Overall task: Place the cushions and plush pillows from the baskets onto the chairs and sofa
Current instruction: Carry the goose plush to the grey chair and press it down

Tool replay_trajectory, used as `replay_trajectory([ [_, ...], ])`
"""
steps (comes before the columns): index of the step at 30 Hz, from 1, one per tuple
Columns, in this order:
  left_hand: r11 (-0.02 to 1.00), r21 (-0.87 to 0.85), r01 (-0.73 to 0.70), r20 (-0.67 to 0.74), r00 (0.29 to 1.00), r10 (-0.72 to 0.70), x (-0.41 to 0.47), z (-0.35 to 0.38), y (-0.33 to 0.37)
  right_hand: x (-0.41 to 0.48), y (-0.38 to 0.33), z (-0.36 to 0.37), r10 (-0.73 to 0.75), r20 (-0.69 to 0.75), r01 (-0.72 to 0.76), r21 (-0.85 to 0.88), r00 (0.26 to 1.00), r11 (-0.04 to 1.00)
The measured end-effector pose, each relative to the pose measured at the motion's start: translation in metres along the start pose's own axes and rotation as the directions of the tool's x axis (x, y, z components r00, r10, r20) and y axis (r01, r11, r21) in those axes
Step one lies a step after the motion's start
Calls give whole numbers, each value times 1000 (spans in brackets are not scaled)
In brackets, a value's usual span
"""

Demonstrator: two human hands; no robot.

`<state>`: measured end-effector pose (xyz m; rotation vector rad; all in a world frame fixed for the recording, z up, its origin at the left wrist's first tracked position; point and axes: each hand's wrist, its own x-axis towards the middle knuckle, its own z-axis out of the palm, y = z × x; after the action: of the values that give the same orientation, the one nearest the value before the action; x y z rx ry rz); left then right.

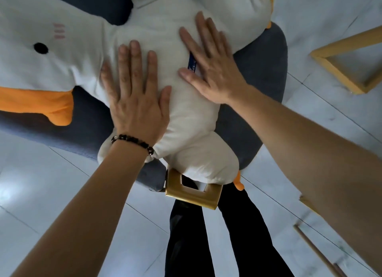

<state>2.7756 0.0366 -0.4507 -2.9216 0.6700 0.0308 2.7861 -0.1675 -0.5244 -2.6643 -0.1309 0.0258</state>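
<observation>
A big white plush duck pillow (157, 28) with an orange beak, a black eye and orange feet lies across a dark grey upholstered chair (262, 70). The duck's head points left and its body hangs over the seat's near edge. My left hand (136, 99), with a bead bracelet at the wrist, rests flat on the duck's belly, fingers spread. My right hand (213, 66) lies flat on the body just to the right, partly covering a small blue label. Neither hand grips anything.
A gold metal chair leg (192, 192) juts out under the seat near my dark trousers. Another chair's yellow frame (347, 68) stands at the right on the white tiled floor (62, 194). A thin wooden rod (316, 250) lies at the lower right.
</observation>
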Motion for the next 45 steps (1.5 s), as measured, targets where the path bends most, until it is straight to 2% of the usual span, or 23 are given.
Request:
replay_trajectory([
  [5, 1000, -22, 11, -32, 999, -11, 0, 3, 3, -7, 64, -6, 139, 94, -125, -148, 986, 981],
  [9, 1000, -18, 6, -62, 998, -7, -1, 3, 3, 2, 54, -13, 168, -10, -168, -147, 986, 975],
  [10, 1000, -12, 10, -68, 998, -11, -1, 4, 2, 8, 55, -15, 176, 0, -174, -151, 984, 973],
  [12, 1000, -5, 17, -70, 997, -17, -2, 6, 2, 15, 71, -18, 285, 102, -270, -143, 953, 952],
  [14, 1000, -5, 13, -60, 998, -13, -2, 8, 4, 15, 94, -24, 420, 249, -420, -58, 873, 906],
  [16, 1000, -4, 14, -59, 998, -14, -1, 10, 7, 15, 104, -29, 459, 337, -495, 25, 822, 869],
  [17, 1000, -7, 18, -54, 998, -18, 0, 11, 8, 15, 101, -31, 465, 334, -505, 39, 820, 862],
  [20, 999, -21, 24, -43, 999, -25, 0, 9, 7, 13, 73, -33, 465, 197, -483, 53, 863, 874],
  [23, 999, -39, 11, -52, 999, -13, 1, 5, 6, -2, 37, -29, 316, 69, -322, 113, 946, 940],
  [24, 999, -48, 7, -48, 999, -10, 0, 4, 6, -7, 27, -25, 242, 77, -250, 106, 967, 962],
  [26, 999, -53, 13, -22, 1000, -14, -1, 4, 3, -7, 12, -17, 162, 194, -183, 98, 968, 978],
  [29, 998, -60, 6, 15, 1000, -5, 2, 2, 2, 9, 4, -11, 199, 353, -256, 121, 914, 959],
  [31, 998, -67, 0, 4, 1000, 0, 6, -3, 3, 18, -5, -16, 252, 342, -308, 121, 905, 944],
  [33, 996, -88, -10, -35, 999, 7, 7, -16, 2, 25, -20, -28, 257, 185, -283, 138, 949, 949],
  [35, 993, -104, -53, -113, 993, 41, 2, -30, -1, 37, -30, -34, 128, 9, -128, 99, 992, 987],
  [36, 995, -84, -62, -164, 985, 48, -1, -38, -4, 48, -35, -35, 43, -35, -42, 46, 998, 998],
  [37, 998, -42, -40, -219, 975, 30, -5, -45, -8, 63, -38, -36, -16, -52, 15, -11, 999, 1000],
  [39, 995, 51, 84, -287, 956, -66, -10, -57, -26, 96, -48, -39, -19, 9, 19, -66, 1000, 998],
  [42, 963, 115, 243, -235, 949, -212, -12, -57, -64, 120, -58, -41, 34, 116, -27, -59, 993, 998],
  [45, 957, 169, 236, -263, 947, -187, -12, -47, -83, 106, -69, -41, 38, 3, -37, -48, 999, 998],
])
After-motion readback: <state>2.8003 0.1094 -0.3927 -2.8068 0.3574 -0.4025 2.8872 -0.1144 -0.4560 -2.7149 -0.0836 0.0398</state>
